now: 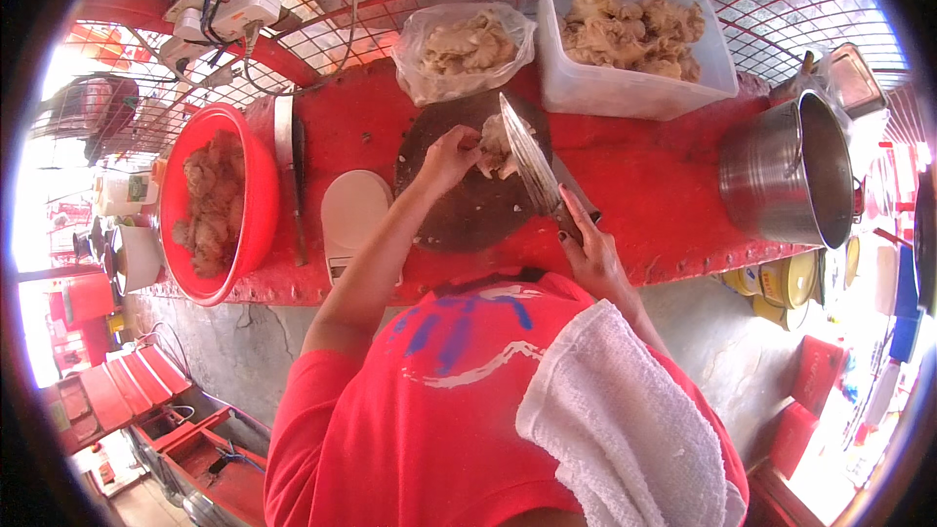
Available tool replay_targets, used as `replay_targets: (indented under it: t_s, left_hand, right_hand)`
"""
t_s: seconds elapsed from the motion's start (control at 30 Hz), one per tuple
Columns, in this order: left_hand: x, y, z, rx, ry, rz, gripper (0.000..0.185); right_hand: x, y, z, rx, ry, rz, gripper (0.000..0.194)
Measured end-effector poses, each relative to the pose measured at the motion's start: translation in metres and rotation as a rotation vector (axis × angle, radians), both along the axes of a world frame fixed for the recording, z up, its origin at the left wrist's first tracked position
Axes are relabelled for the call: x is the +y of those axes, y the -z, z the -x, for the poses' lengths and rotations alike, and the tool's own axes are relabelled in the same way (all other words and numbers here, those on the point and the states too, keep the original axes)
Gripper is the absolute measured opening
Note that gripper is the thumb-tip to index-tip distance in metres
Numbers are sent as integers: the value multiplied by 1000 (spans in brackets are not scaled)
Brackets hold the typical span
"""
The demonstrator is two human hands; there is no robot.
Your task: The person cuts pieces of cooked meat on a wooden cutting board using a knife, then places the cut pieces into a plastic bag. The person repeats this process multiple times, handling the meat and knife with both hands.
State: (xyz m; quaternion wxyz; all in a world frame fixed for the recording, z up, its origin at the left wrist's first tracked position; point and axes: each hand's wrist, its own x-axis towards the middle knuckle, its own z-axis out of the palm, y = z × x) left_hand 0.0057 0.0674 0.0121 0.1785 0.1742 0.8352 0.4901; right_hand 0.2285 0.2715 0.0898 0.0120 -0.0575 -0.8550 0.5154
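A piece of pale-brown, ruffled food, perhaps offal (495, 140), lies on a round dark chopping board (446, 212). The bent fingers of my left hand (452, 154) pinch its left edge. My right hand (591, 243) grips the handle of a large kitchen knife (528, 159); its blade slants up and left across the food's right side, tip pointing away from me. Small pale scraps dot the board. Under the knife, a grey flat object (575, 179) shows partly at the board's right edge. Whether the blade touches the food is unclear.
Similar food fills a plastic bag (406, 51), a translucent tub (622, 96) and a red basin (265, 197). A cleaver-like knife (284, 132), a kitchen scale (359, 212) and a steel pot (758, 176) share the red table (644, 183). Wire mesh and a power strip (245, 11) stand behind.
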Motion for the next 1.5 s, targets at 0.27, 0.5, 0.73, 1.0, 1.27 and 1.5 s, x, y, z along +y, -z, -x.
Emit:
replay_targets:
  t_s: [0.27, 0.5, 0.73, 1.0, 1.27, 1.5]
  left_hand:
    - [35, -13, 8, 269, 165, 442, 69]
    - [59, -23, 6, 13, 229, 134, 60]
    - [1, -18, 13, -643, -101, -277, 51]
    - [-33, -20, -10, 16, -264, 419, 64]
    - [-57, -28, -42, -510, -449, -366, 41]
    - [-51, -27, -50, -577, -424, -695, 33]
  right_hand:
    - [17, -1, -13, -112, 149, 83, 68]
    - [18, 5, -15, -130, 139, 106, 70]
    - [24, 9, -8, -65, 106, 78, 69]
    - [10, 2, 11, -20, -85, 32, 61]
    - [12, 5, 15, -37, -146, 99, 59]
    - [10, 5, 18, -6, -177, 22, 60]
